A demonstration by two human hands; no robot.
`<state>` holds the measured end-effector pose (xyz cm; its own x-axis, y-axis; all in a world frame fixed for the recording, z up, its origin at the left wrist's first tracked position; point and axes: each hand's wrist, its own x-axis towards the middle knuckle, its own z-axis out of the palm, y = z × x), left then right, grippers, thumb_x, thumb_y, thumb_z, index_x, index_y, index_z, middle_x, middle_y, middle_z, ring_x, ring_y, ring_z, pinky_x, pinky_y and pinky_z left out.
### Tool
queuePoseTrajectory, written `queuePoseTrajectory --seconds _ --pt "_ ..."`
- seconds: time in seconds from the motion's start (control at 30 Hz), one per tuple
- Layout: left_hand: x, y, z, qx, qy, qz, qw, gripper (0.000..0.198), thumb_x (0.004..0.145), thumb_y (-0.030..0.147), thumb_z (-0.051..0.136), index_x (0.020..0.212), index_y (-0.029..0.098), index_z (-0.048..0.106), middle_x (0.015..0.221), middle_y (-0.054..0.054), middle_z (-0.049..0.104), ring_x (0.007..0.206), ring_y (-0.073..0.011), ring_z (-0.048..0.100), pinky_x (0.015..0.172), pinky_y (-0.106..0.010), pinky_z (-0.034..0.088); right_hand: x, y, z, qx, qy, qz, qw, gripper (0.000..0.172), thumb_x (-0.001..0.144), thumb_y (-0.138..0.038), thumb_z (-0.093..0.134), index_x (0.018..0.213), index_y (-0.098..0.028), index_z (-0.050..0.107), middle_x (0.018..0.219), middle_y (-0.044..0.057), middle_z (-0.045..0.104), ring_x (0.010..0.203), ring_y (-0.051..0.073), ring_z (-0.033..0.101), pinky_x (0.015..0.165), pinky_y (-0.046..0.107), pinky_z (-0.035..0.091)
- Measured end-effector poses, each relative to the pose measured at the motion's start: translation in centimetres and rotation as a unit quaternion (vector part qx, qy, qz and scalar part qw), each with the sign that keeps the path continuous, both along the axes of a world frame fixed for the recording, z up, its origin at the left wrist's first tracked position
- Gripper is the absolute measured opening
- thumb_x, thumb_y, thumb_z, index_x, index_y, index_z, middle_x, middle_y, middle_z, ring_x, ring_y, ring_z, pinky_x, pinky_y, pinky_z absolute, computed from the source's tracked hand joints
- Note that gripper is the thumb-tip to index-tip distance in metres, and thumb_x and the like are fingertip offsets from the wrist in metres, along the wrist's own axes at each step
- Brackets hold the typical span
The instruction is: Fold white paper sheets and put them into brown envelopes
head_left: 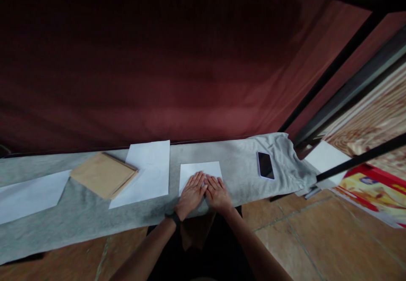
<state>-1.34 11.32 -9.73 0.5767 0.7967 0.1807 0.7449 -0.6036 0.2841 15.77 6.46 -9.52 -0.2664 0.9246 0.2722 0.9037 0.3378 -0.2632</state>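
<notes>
A small white sheet of paper [199, 168] lies on the grey cloth in front of me, and both hands rest flat on its near part. My left hand [193, 192] has its fingers stretched out over the paper, with a dark band on the wrist. Beside it, my right hand [218, 193] also lies flat, its fingers slightly apart and its thumb side touching the left. Much of the sheet's near edge is hidden beneath the hands. To the left is a larger white sheet [155, 167], partly covered by a stack of brown envelopes [100, 173].
A grey cloth [95, 213] covers the long narrow bench. Another white sheet [28, 194] lies at its left end, and a phone [265, 165] to the right. Behind stands a dark red wall [196, 82]. Black bars [333, 72] and a red-yellow box [374, 192] are at the right.
</notes>
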Motion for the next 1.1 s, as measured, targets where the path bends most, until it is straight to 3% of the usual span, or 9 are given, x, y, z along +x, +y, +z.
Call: queuePoseTrajectory --seconds 0.3,0.4,0.5,0.63,0.77,0.93,1.1 --pt "-1.2 7.0 0.2 0.033 0.036 0.014 0.999 0.058 0.103 0.041 0.025 0.154 0.013 0.036 0.160 -0.011 0.037 0.151 -0.0217 0.029 0.124 -0.044 0.023 -0.1 -0.2 0.7 0.014 0.023 0.004 1.000 0.048 0.104 -0.032 0.042 0.151 -0.020 0.044 0.155 0.008 0.045 0.143 0.023 0.042 0.122 0.047 0.026" --pt "-1.1 7.9 0.3 0.030 0.040 0.034 0.998 0.058 0.103 0.040 0.025 0.154 0.014 0.036 0.160 -0.011 0.037 0.151 -0.0224 0.028 0.125 -0.045 0.022 0.0 -0.1 0.5 0.017 0.059 -0.008 0.998 0.046 0.105 -0.029 0.039 0.149 -0.018 0.046 0.151 0.009 0.050 0.142 0.022 0.044 0.121 0.046 0.030" --pt "-1.2 6.7 0.6 0.035 0.030 0.016 0.999 0.057 0.103 0.042 0.027 0.154 0.017 0.036 0.161 -0.009 0.037 0.151 -0.0224 0.028 0.125 -0.046 0.021 0.2 0.1 0.1 0.017 0.100 -0.018 0.995 0.044 0.106 -0.025 0.033 0.145 -0.015 0.051 0.147 0.011 0.055 0.140 0.020 0.047 0.120 0.045 0.033" --pt "-2.0 2.8 1.0 0.015 0.008 -0.077 0.997 0.053 0.104 0.040 0.030 0.154 0.024 0.036 0.160 -0.005 0.039 0.151 -0.0187 0.029 0.125 -0.043 0.022 0.8 0.5 -0.2 -0.003 0.133 -0.022 0.991 0.045 0.107 -0.026 0.028 0.142 -0.016 0.055 0.144 0.010 0.058 0.137 0.019 0.050 0.120 0.043 0.034" --pt "-2.7 0.2 1.7 -0.017 0.000 -0.132 0.991 0.053 0.103 0.042 0.037 0.152 0.025 0.039 0.157 -0.005 0.045 0.149 -0.0187 0.033 0.125 -0.042 0.022 2.0 1.7 0.6 -0.054 0.105 0.053 0.992 0.045 0.108 -0.030 0.029 0.146 -0.024 0.050 0.148 0.003 0.055 0.140 0.016 0.047 0.121 0.040 0.033" --pt "-2.9 0.2 2.5 -0.030 0.014 -0.152 0.988 0.051 0.102 0.045 0.039 0.152 0.034 0.038 0.159 0.000 0.041 0.150 -0.0188 0.030 0.125 -0.044 0.018 3.5 5.2 1.3 -0.065 0.021 0.100 0.993 0.044 0.108 -0.036 0.032 0.149 -0.026 0.047 0.155 0.001 0.045 0.145 0.015 0.039 0.123 0.038 0.028" --pt "-3.1 0.4 2.8 -0.052 0.035 -0.169 0.984 0.049 0.102 0.046 0.041 0.150 0.043 0.037 0.161 0.004 0.037 0.152 -0.0193 0.024 0.125 -0.046 0.016 3.7 8.7 1.2 -0.051 -0.034 0.065 0.996 0.048 0.106 -0.035 0.037 0.153 -0.023 0.040 0.159 0.003 0.038 0.148 0.019 0.034 0.124 0.042 0.022"
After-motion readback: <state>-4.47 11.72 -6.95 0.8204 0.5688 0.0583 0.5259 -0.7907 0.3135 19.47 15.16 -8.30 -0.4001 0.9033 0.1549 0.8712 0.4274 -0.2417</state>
